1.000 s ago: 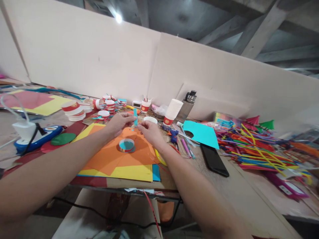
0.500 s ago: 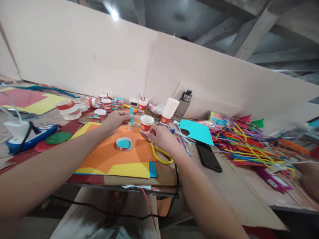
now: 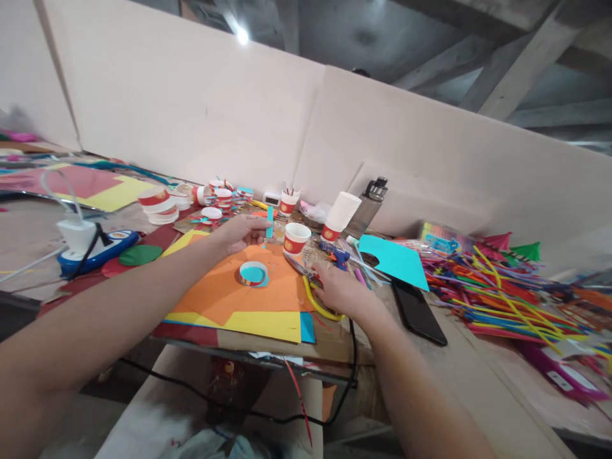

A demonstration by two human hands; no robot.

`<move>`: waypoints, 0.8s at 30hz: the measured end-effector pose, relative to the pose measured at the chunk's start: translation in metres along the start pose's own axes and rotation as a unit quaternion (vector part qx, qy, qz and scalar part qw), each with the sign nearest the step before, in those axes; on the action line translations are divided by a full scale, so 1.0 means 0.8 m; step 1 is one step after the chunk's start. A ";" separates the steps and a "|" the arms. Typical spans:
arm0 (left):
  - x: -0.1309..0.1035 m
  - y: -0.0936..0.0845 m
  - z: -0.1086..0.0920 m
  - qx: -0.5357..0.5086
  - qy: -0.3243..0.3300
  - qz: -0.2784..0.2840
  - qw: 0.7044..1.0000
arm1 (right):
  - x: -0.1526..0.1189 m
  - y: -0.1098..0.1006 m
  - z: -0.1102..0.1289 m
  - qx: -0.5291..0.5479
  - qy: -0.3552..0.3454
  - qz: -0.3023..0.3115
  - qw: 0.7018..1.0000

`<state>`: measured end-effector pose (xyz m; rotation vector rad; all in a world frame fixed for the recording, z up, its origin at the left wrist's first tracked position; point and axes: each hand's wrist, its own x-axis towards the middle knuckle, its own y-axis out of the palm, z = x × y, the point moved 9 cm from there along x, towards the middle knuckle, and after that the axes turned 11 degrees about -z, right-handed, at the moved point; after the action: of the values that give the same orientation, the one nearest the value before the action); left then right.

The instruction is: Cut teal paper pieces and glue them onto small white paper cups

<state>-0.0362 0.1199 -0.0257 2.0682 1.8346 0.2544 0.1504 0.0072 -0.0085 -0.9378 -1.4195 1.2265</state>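
Observation:
My left hand pinches an upright light-blue paper strip above the orange sheet. My right hand is low over the scissors with yellow handles; its fingers are apart, and I cannot tell whether they touch the metal part. Left of the scissors' tips stands a white and red paper cup. A shallow cup ring with blue paper inside lies on the orange paper. Just beyond my right hand lies a blue glue gun.
Stacked cups and a grey bottle stand at the back. A phone lies right of a blue sheet. Many pipe cleaners cover the right side. At left sits a blue power strip; a black cable hangs over the edge.
My right hand has drawn back from the cup's base toward the scissors' handles, uncovering the glue gun. The left hand still holds the strip. The view has shifted slightly left.

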 end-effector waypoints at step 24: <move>0.001 -0.006 -0.013 -0.074 -0.016 -0.027 0.997 | 0.009 -0.033 0.027 0.386 -0.052 -0.188 0.902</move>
<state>-0.0445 0.1224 -0.0185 1.9092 1.7947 0.3305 0.1289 0.0050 0.0194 -0.0462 -0.9767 1.3784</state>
